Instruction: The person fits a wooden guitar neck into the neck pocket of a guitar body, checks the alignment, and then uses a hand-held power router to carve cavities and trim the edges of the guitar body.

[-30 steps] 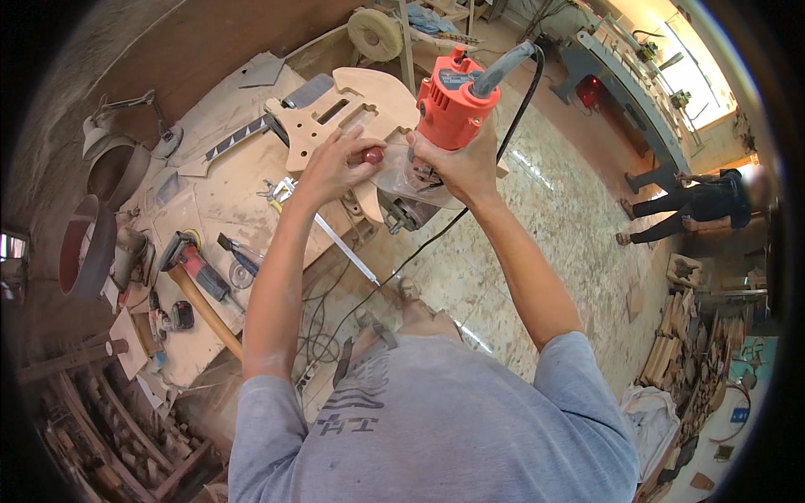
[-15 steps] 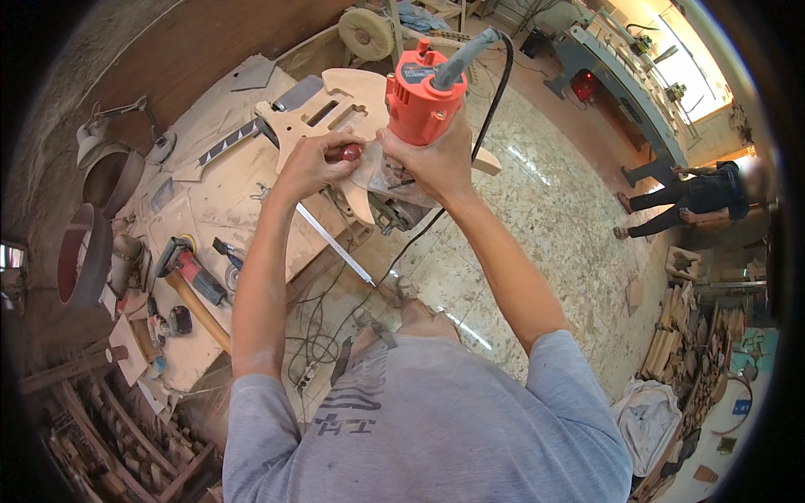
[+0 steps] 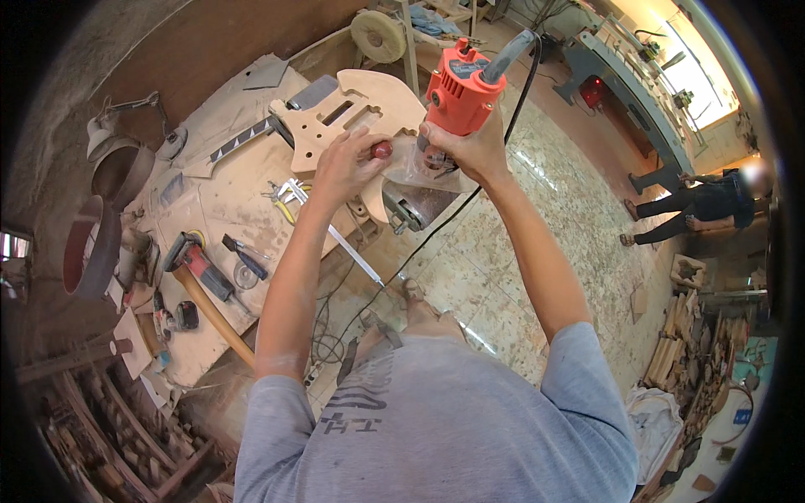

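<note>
My right hand (image 3: pixel 474 149) is wrapped round the lower part of a red trim router (image 3: pixel 463 94), whose grey cord sleeve rises from its top. Its clear base plate (image 3: pixel 409 168) extends left over the edge of a pale wooden guitar body (image 3: pixel 369 90). On that plate is a dark red knob (image 3: pixel 381 150), held in the fingers of my left hand (image 3: pixel 348 163). The body has cut-out pockets and small holes and lies at the bench's right edge, over a metal vise (image 3: pixel 407 220). The router's bit is too small to make out.
On the bench (image 3: pixel 243 180) lie a fretted guitar neck (image 3: pixel 239 142), a caliper (image 3: pixel 356 256), yellow-handled pliers (image 3: pixel 281 201), a red and black sander (image 3: pixel 205 272) and a cordless drill (image 3: pixel 176 317). A black cable (image 3: pixel 428 230) trails to the floor. Another person (image 3: pixel 713 201) stands far right.
The router has shifted right along the guitar body's edge, with both hands still on the tool. My view has also moved slightly, so the bench sits a little farther right.
</note>
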Tool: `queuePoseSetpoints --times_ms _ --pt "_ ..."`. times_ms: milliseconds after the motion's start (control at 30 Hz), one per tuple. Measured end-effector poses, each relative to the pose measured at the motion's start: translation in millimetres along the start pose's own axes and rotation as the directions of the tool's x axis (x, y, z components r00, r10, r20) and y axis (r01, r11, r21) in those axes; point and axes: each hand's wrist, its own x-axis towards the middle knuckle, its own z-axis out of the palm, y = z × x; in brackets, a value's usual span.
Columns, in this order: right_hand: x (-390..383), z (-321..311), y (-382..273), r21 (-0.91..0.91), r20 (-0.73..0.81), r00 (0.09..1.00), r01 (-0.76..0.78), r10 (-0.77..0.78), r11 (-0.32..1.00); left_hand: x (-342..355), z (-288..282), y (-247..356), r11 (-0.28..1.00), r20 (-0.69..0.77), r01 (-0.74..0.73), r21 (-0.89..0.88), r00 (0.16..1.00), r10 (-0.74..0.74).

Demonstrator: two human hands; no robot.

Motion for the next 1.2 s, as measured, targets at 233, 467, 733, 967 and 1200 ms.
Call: queuePoseSetpoints --times_ms 233,467,733,967,1200 --pt "12 -1 10 0.063 0.024 1.000 0.008 -0.010 0.998 3 6 -4 0.998 -0.006 -0.036 0.047 0.999 0.037" --pt "-10 4 -14 0.068 -0.088 0.994 -0.053 0.059 0.996 3 -3 -2 0.997 0.095 -0.013 0.081 0.995 0.005" --pt "-19 1 -26 -0.043 -0.114 0.993 -0.012 0.007 0.999 3 -5 -5 0.993 0.136 -0.087 0.084 0.988 0.075" --pt "-3 -8 13 0.065 0.022 1.000 -0.017 0.015 0.998 3 11 -3 0.990 0.019 -0.071 0.121 0.997 0.069" --pt "-2 -7 6 0.062 -0.007 1.000 -0.014 0.015 0.998 4 9 -3 0.991 0.055 -0.044 0.124 0.998 0.038"
